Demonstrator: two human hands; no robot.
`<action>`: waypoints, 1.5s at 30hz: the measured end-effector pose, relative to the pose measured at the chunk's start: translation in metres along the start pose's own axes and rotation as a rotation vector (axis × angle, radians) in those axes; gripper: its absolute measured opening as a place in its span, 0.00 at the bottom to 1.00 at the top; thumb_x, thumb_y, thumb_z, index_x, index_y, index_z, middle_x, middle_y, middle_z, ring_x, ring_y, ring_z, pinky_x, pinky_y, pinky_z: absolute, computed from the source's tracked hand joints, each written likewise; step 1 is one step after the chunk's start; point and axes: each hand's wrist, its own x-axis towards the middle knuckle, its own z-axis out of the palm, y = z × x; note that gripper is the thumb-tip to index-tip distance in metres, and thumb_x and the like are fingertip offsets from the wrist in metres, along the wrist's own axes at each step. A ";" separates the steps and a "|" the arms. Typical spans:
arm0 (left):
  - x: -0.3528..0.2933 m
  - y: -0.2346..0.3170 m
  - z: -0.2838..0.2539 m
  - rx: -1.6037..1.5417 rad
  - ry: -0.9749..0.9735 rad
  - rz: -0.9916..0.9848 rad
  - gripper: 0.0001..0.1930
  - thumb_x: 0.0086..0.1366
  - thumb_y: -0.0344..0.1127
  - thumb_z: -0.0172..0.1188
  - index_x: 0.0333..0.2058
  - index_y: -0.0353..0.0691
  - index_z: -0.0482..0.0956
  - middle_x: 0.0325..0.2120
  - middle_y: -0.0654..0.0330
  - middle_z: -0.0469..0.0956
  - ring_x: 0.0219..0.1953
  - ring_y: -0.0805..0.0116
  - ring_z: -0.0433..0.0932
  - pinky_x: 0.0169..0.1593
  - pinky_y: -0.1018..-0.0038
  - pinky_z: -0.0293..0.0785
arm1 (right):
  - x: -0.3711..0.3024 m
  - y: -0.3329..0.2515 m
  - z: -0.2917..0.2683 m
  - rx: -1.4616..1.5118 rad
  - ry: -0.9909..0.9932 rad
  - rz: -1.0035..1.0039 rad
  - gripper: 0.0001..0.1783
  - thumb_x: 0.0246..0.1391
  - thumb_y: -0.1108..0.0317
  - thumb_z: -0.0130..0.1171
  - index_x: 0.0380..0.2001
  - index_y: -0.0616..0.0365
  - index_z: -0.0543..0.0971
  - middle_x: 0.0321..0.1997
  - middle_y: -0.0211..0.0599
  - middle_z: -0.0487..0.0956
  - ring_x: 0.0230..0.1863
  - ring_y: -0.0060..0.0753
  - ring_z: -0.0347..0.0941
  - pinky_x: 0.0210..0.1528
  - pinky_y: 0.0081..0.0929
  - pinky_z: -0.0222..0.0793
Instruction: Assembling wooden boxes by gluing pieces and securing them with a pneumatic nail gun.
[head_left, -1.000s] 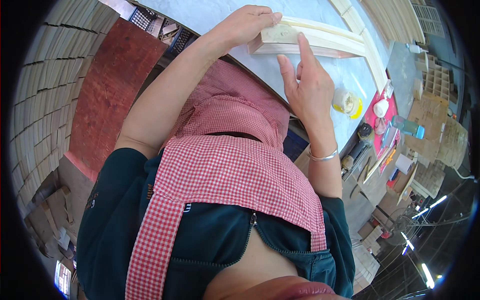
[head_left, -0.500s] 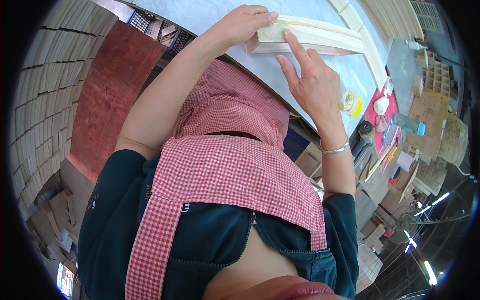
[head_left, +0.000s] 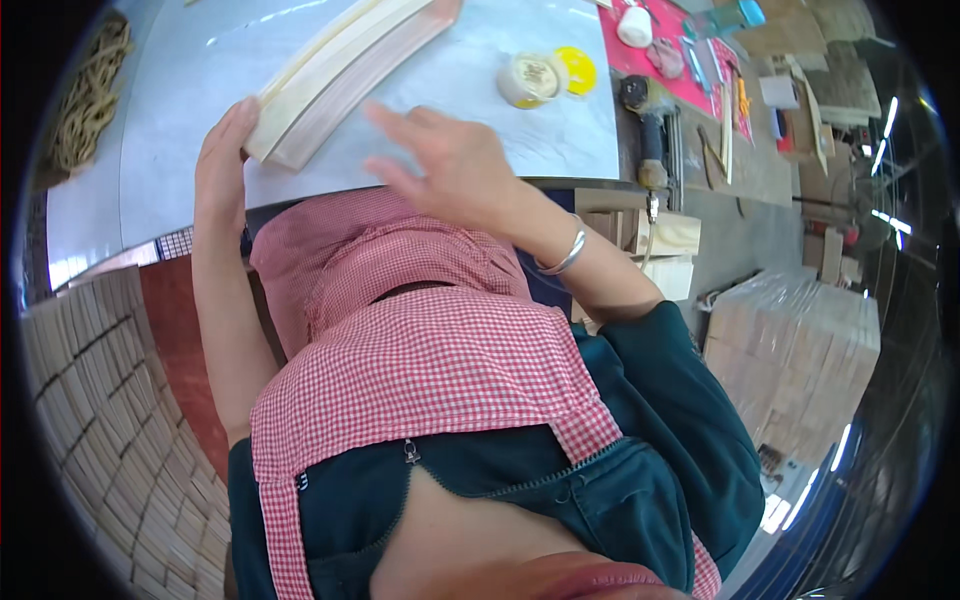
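Observation:
A long, pale wooden piece with a boxy, slightly bent-looking outline (head_left: 335, 85) lies slantwise on the white-covered table (head_left: 180, 120). My left hand (head_left: 225, 160) grips its near left end, fingers along the outer side and thumb partly hidden. To the right of the wood, my right hand (head_left: 450, 165) hangs over the table's near edge. Its fingers are apart and a little blurred by motion, with nothing in them. Beyond that hand stands a round tub of pale paste (head_left: 530, 80), its yellow lid (head_left: 575, 70) beside it.
A bundle of tan cord or strips (head_left: 92, 95) lies at the far left. Past the table's right side is a power tool (head_left: 652, 150) near a pink sheet (head_left: 640, 65) holding a white bottle (head_left: 634, 27) and small tools. Stacked wood slats (head_left: 110, 390) fill the lower left.
My view has swung to the right. The wooden piece is now turned more lengthwise away from me; my right hand has come off its near end, while my left stays on it.

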 end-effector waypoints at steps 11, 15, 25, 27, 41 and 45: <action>0.000 -0.011 -0.012 -0.064 0.044 0.009 0.21 0.75 0.40 0.54 0.55 0.26 0.76 0.52 0.54 0.77 0.54 0.68 0.72 0.60 0.74 0.66 | -0.101 0.263 -0.080 -0.439 0.436 0.500 0.17 0.58 0.62 0.58 0.50 0.52 0.81 0.42 0.38 0.81 0.36 0.45 0.78 0.38 0.42 0.73; 0.000 -0.013 -0.021 -0.060 0.022 -0.007 0.21 0.75 0.41 0.53 0.55 0.27 0.76 0.52 0.55 0.77 0.52 0.69 0.73 0.59 0.73 0.66 | -0.085 0.328 -0.133 -0.532 0.040 0.650 0.19 0.62 0.60 0.53 0.54 0.42 0.81 0.61 0.31 0.80 0.49 0.39 0.79 0.48 0.44 0.72; -0.005 -0.016 -0.015 -0.099 0.286 -0.045 0.20 0.76 0.40 0.54 0.56 0.30 0.76 0.50 0.58 0.78 0.51 0.71 0.75 0.56 0.74 0.69 | -0.092 0.501 -0.103 -0.658 -0.144 0.743 0.16 0.57 0.54 0.57 0.41 0.50 0.85 0.40 0.41 0.86 0.38 0.53 0.80 0.41 0.47 0.75; -0.001 -0.022 -0.029 -0.118 0.259 -0.108 0.26 0.76 0.38 0.53 0.65 0.27 0.66 0.62 0.48 0.71 0.62 0.62 0.70 0.65 0.70 0.66 | -0.093 0.505 -0.107 -0.647 -0.196 0.855 0.16 0.54 0.56 0.60 0.36 0.56 0.85 0.34 0.48 0.85 0.33 0.60 0.79 0.38 0.49 0.75; -0.012 -0.011 -0.018 -0.068 0.369 -0.128 0.25 0.76 0.39 0.52 0.63 0.27 0.68 0.59 0.49 0.73 0.58 0.62 0.74 0.61 0.69 0.70 | -0.014 0.537 -0.113 -0.451 0.059 0.763 0.14 0.54 0.63 0.61 0.35 0.64 0.84 0.39 0.53 0.85 0.41 0.58 0.81 0.43 0.48 0.77; -0.015 -0.018 -0.034 -0.017 0.330 -0.097 0.25 0.76 0.40 0.52 0.63 0.27 0.69 0.58 0.48 0.74 0.57 0.62 0.74 0.61 0.70 0.70 | 0.009 0.586 -0.092 -0.462 -0.076 0.788 0.14 0.54 0.63 0.60 0.37 0.63 0.84 0.40 0.52 0.85 0.42 0.57 0.81 0.44 0.47 0.77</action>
